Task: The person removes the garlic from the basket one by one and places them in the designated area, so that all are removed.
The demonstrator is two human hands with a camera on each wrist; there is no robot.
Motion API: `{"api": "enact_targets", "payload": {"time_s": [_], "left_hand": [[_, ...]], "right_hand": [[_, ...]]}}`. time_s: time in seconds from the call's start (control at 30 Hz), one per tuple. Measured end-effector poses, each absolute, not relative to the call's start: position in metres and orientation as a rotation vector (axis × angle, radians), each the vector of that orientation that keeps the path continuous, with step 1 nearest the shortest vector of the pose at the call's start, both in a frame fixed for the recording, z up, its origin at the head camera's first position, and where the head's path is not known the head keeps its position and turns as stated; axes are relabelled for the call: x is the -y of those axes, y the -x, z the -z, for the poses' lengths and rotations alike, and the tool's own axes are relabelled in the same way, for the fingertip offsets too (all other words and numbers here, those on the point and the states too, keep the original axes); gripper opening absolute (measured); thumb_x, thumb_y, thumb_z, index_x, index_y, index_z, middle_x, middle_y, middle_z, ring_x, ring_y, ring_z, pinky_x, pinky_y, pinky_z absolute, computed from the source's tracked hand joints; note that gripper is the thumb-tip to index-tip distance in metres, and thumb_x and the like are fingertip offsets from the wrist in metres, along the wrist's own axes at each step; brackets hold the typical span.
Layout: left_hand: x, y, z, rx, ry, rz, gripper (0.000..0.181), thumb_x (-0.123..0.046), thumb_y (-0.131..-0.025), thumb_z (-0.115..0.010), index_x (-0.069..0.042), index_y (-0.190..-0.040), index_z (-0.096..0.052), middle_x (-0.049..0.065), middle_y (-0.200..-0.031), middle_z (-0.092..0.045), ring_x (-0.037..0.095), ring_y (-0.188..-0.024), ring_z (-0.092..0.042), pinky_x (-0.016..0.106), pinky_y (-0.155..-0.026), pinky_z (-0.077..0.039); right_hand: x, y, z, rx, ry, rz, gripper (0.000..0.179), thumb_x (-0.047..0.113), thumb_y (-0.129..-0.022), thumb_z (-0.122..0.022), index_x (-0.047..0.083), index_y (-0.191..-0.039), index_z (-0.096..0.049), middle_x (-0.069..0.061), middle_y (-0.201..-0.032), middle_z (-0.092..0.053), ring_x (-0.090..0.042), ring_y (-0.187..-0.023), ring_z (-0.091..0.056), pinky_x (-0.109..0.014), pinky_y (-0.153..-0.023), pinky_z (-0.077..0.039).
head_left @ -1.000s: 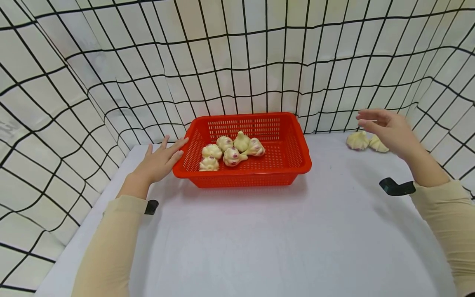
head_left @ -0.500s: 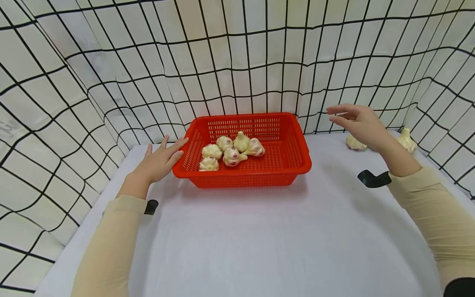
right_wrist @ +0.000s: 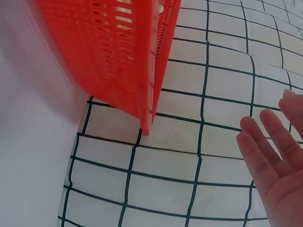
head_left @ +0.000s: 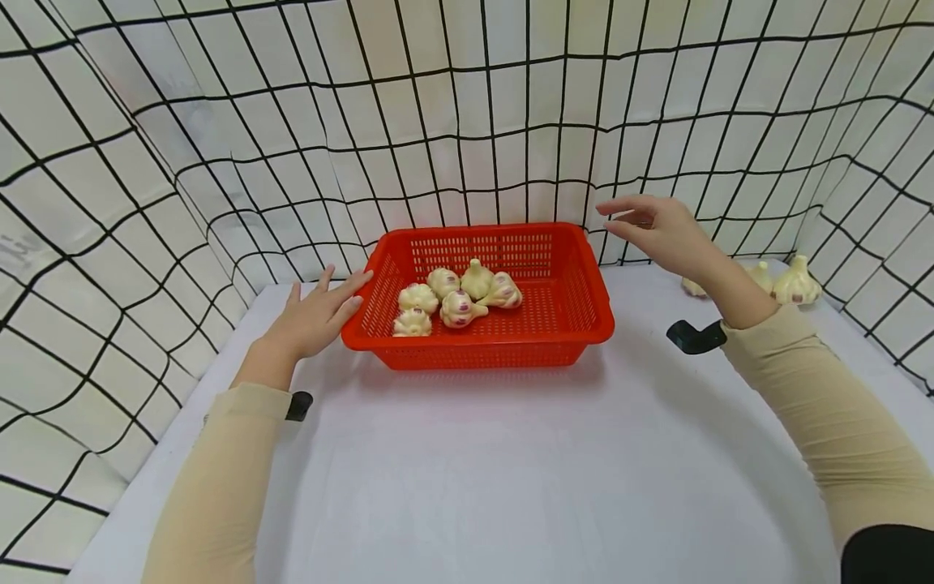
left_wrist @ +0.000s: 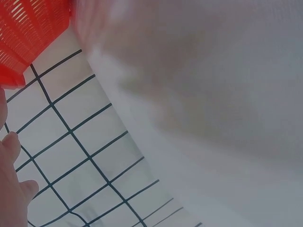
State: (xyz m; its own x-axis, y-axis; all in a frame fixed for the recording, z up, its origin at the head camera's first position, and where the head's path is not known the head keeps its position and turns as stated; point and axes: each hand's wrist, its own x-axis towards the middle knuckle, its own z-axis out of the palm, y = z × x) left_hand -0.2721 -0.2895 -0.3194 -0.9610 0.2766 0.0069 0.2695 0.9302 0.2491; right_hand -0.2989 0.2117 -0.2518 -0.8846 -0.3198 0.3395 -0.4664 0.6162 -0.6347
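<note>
A red plastic basket [head_left: 503, 341] stands on the white table, with several garlic bulbs [head_left: 460, 309] grouped in its left half. My left hand [head_left: 310, 320] touches the basket's left rim with its fingers spread and straight. My right hand [head_left: 660, 235] is in the air just right of the basket's back right corner. In the right wrist view, its palm [right_wrist: 284, 184] faces the camera with nothing in it. Behind the right forearm lie more garlic bulbs [head_left: 798, 281], one partly covered by the arm.
Black grid netting [head_left: 511, 154] over a white backing rises behind the table and along both sides. The white tabletop [head_left: 467, 470] stretches in front of the basket.
My right hand has moved left, from above the garlic at the right toward the basket. The bulbs behind that arm have come into view. My left hand has stayed at the rim.
</note>
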Motion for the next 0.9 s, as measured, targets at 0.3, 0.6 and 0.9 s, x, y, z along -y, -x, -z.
{"api": "enact_targets", "payload": {"time_s": [0.3, 0.6, 0.9], "left_hand": [[0.291, 0.272, 0.319, -3.089, -0.450, -0.348, 0.065, -0.057, -0.109, -0.024, -0.025, -0.165, -0.022, 0.009, -0.170, -0.019, 0.038, -0.156, 0.007, 0.069, -0.114, 0.017], [0.289, 0.271, 0.318, -3.091, -0.434, -0.314, 0.065, -0.057, -0.109, -0.023, -0.025, -0.165, -0.022, 0.009, -0.170, -0.018, 0.039, -0.156, 0.007, 0.069, -0.114, 0.017], [0.287, 0.270, 0.317, -3.080, -0.441, -0.315, 0.065, -0.056, -0.109, -0.023, -0.025, -0.166, -0.021, 0.010, -0.170, -0.017, 0.039, -0.156, 0.007, 0.069, -0.114, 0.016]], "right_hand": [[-0.178, 0.315, 0.241, 2.708, -0.760, -1.106, 0.039, 0.018, -0.105, -0.059, 0.005, -0.141, -0.061, -0.018, -0.139, -0.061, -0.036, -0.124, -0.060, -0.058, -0.100, -0.051], [-0.144, 0.338, 0.246, 2.852, -0.878, -1.051, 0.038, 0.017, -0.103, -0.062, 0.005, -0.139, -0.063, -0.018, -0.138, -0.061, -0.035, -0.123, -0.059, -0.052, -0.099, -0.053], [-0.122, 0.352, 0.257, 2.914, -0.942, -1.074, 0.035, 0.013, -0.102, -0.064, 0.003, -0.136, -0.065, -0.015, -0.141, -0.060, -0.032, -0.124, -0.055, -0.050, -0.106, -0.046]]}}
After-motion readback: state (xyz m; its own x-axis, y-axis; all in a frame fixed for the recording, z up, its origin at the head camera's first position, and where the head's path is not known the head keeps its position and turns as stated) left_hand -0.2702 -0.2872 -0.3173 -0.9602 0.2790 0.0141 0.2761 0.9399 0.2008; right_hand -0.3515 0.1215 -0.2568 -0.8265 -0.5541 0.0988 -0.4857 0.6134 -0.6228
